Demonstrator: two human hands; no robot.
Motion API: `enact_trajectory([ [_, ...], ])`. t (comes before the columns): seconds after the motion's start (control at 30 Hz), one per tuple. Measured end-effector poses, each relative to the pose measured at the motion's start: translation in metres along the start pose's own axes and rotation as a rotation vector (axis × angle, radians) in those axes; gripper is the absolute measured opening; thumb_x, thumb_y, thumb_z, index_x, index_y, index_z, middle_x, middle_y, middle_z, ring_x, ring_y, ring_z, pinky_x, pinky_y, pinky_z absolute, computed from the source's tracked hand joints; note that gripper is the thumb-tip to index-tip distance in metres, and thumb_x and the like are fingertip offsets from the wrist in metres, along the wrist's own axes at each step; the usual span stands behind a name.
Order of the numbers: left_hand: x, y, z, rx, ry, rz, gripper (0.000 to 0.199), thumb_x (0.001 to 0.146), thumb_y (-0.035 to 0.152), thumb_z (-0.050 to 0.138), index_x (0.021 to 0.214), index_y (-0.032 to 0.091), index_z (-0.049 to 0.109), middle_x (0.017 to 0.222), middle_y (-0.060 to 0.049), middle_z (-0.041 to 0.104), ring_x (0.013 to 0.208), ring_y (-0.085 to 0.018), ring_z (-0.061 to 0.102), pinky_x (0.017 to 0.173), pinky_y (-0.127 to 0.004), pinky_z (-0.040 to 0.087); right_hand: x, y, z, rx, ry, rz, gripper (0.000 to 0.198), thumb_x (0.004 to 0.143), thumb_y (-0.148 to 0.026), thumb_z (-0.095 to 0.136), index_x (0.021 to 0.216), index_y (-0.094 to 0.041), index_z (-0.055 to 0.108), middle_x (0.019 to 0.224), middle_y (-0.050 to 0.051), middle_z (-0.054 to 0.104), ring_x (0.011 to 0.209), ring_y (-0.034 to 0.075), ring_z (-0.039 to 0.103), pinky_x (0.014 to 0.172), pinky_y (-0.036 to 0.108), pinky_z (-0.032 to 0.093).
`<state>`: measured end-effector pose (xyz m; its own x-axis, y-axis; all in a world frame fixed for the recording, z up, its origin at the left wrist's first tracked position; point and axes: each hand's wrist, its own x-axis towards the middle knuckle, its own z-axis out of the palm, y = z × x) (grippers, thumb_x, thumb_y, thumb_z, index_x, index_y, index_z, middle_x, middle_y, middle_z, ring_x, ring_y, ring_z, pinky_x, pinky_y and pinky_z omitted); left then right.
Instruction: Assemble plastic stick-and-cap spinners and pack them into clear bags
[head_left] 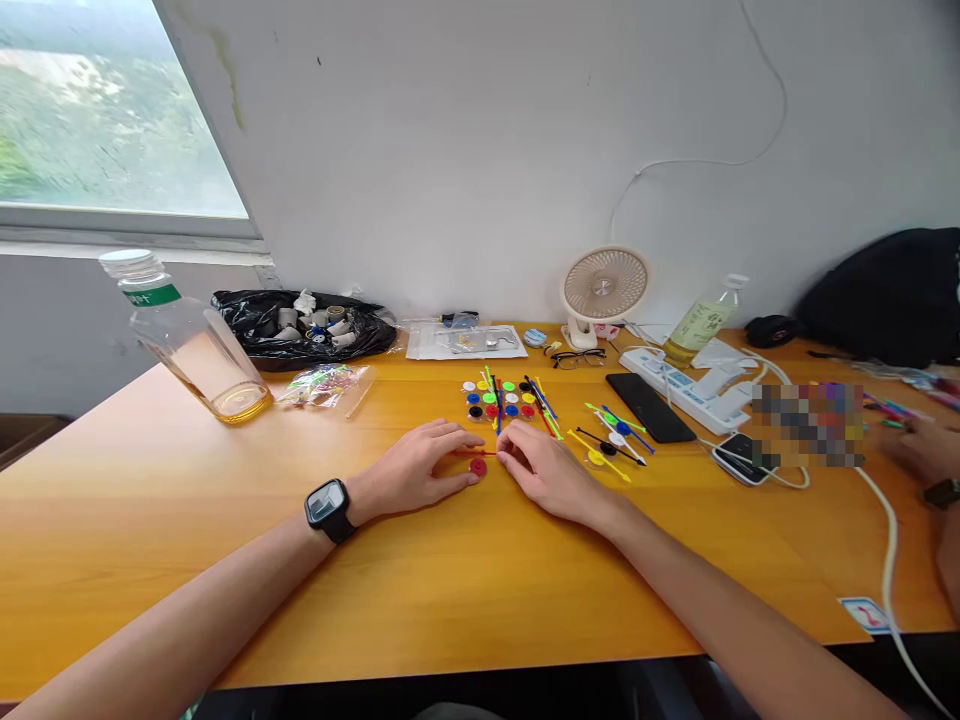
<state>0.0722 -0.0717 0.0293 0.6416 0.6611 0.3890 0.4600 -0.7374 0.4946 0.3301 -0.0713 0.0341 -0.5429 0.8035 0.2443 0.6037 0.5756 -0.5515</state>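
A round red disc [478, 467] lies on the table between my two hands. Around it is my left hand [427, 460], a black watch on its wrist, thumb and fingers apart. The thumb tip is at the disc's near edge. A thin red plastic arrow [486, 454] lies just beyond the disc. Its right end is pinched by my right hand [544, 465], whose fingertips are drawn together. Past my hands are several coloured discs [511, 411] in rows, with loose coloured arrows [541, 398] beside them. To the right lie discs with arrows across them [616, 428].
A tilted-looking bottle [214, 370], a black bag of scraps [300, 325] and a clear packet [330, 388] are on the left. Rightward stand a fan [604, 290], a phone [649, 407], a power strip [686, 385] and cables. Another person's hand [926, 445] is at far right.
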Motion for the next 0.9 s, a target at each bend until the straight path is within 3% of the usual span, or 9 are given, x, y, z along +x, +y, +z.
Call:
enact_trajectory([
  [0.1,0.0003,0.0015,-0.0009,0.005,0.027,0.019,0.034,0.102,0.041,0.067,0.132,0.026,0.067,0.116,-0.008,0.074,0.106,-0.023,0.069,0.094,-0.035,0.055,0.0011,-0.0024,0.0015,0.200,0.006,0.056,0.010,0.104,-0.026,0.055,0.099,-0.021,0.063,0.092,0.003,0.066,0.078,0.017,0.056,0.072,0.029,0.043],
  [0.23,0.0002,0.0029,-0.0014,0.002,0.044,0.041,0.024,0.104,0.038,0.065,0.123,0.024,0.071,0.106,-0.006,0.075,0.096,-0.020,0.070,0.085,-0.030,0.055,0.0031,-0.0036,0.0027,0.471,-0.047,0.123,0.017,0.100,-0.035,0.061,0.099,-0.019,0.069,0.093,0.003,0.068,0.081,0.017,0.059,0.072,0.029,0.045],
  [0.37,0.0004,0.0037,-0.0014,-0.015,-0.003,0.083,0.020,0.106,0.033,0.060,0.115,0.023,0.075,0.100,-0.005,0.076,0.092,-0.018,0.071,0.082,-0.028,0.054,0.0048,-0.0028,0.0035,0.615,-0.128,0.281,0.030,0.092,-0.047,0.071,0.094,-0.017,0.071,0.073,0.000,0.061,0.062,0.014,0.051,0.056,0.027,0.040],
  [0.5,0.0008,0.0041,-0.0015,-0.016,-0.004,0.095,0.021,0.106,0.032,0.059,0.115,0.024,0.076,0.100,-0.006,0.076,0.093,-0.018,0.071,0.082,-0.028,0.055,0.0051,-0.0040,0.0031,0.658,-0.116,0.347,0.035,0.087,-0.051,0.075,0.092,-0.016,0.071,0.063,-0.003,0.055,0.053,0.011,0.045,0.049,0.025,0.034],
  [0.7,0.0012,0.0061,-0.0015,-0.009,0.016,0.090,0.025,0.107,0.036,0.057,0.119,0.024,0.075,0.104,-0.008,0.078,0.096,-0.019,0.072,0.086,-0.031,0.057,0.0047,-0.0040,-0.0023,0.788,-0.074,0.385,0.042,0.081,-0.055,0.081,0.092,-0.016,0.072,0.065,-0.003,0.056,0.058,0.012,0.051,0.051,0.024,0.042],
  [0.9,0.0011,0.0058,-0.0018,-0.010,-0.015,0.090,0.024,0.107,0.035,0.056,0.116,0.024,0.077,0.103,-0.007,0.077,0.095,-0.019,0.072,0.086,-0.029,0.057,0.0045,-0.0010,0.0003,0.713,-0.144,0.366,0.040,0.084,-0.054,0.077,0.093,-0.016,0.072,0.062,-0.003,0.057,0.052,0.011,0.050,0.048,0.024,0.042],
])
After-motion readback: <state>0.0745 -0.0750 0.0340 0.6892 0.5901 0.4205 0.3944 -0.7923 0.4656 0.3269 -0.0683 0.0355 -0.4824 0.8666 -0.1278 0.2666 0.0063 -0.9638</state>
